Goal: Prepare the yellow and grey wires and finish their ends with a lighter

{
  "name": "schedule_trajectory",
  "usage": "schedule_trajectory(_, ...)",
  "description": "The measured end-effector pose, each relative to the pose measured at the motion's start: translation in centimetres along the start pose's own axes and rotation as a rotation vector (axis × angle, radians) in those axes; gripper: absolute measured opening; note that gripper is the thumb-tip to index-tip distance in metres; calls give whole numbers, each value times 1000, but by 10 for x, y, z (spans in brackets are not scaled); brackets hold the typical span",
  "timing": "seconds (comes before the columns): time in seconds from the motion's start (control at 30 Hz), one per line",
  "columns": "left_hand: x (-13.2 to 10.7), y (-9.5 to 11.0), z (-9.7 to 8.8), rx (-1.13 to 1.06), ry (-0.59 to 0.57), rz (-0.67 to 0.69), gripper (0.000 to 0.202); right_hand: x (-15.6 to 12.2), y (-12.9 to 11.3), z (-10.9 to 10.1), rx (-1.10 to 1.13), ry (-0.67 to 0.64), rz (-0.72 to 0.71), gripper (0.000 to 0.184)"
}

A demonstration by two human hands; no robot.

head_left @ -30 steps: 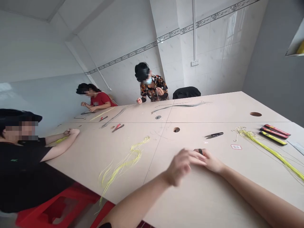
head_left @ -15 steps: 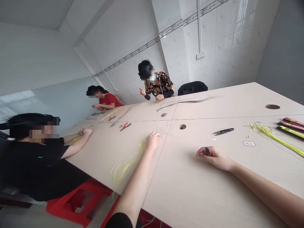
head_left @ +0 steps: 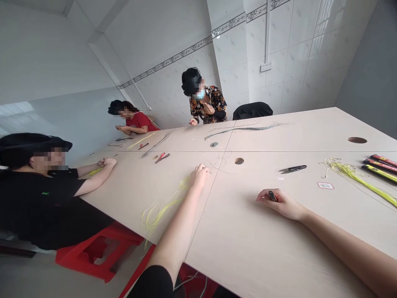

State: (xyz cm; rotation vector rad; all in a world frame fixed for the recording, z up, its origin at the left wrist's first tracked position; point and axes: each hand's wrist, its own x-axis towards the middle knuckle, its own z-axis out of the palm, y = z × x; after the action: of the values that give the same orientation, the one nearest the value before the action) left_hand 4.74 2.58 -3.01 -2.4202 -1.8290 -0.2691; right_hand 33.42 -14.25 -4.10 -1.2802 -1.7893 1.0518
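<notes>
Light glints off a tiled wall [head_left: 294, 74] with patterned border [head_left: 228, 25] beyond the table's [head_left: 242, 236] far edge; a red stool [head_left: 72, 255] stands by its near edge.

Your sleeve [head_left: 158, 283] is black, and the tool [head_left: 273, 196] in your right hand [head_left: 282, 205] is dark. The loose strands [head_left: 161, 213] and the bundle [head_left: 366, 184] are yellow-green, the table [head_left: 248, 244] pale beige. The packets [head_left: 381, 167] mix black with red and yellow; your snips [head_left: 294, 169] are black, the pliers [head_left: 162, 157] red and dark grey. Across from you, a shirt [head_left: 218, 101] carries orange and white print on black (the busiest pattern in view), and a mask [head_left: 201, 95] shows light blue. The white tiled wall [head_left: 291, 54] has a black-and-grey bamboo strip [head_left: 229, 25].
</notes>
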Motion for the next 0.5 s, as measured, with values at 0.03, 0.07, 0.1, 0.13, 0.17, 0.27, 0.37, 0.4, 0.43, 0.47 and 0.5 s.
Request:
schedule_trajectory(0.03,0,0,0,-2,-2,3,16,0,0,0,-13,1,-1,31)
schedule_trajectory(0.07,-1,0,0,-6,-2,7,16,-1,0,0,-26,2,-3,31)
schedule_trajectory(0.1,-1,1,0,-9,-1,12,17,-1,0,0,-37,2,-4,31)
schedule_trajectory(0.13,-2,1,0,-13,3,14,18,-1,0,0,-47,2,-6,31)
schedule_trajectory(0.17,-2,1,-1,-16,10,13,18,-1,0,1,-55,3,-6,31)
schedule_trajectory(0.27,-4,0,-2,-26,63,20,22,-1,0,1,-68,8,-2,33)
schedule_trajectory(0.37,-6,4,-6,-82,165,103,25,-1,0,1,-54,14,-6,34)
schedule_trajectory(0.4,-8,7,-8,-109,187,147,25,-1,0,1,-38,18,-7,34)
schedule_trajectory(0.43,-10,12,-10,-139,195,201,24,-1,0,1,-16,24,-3,35)
schedule_trajectory(0.47,-13,18,-12,-170,189,265,23,0,1,1,15,35,10,36)
schedule_trajectory(0.5,-16,26,-15,-200,181,340,21,1,3,1,55,50,31,37)
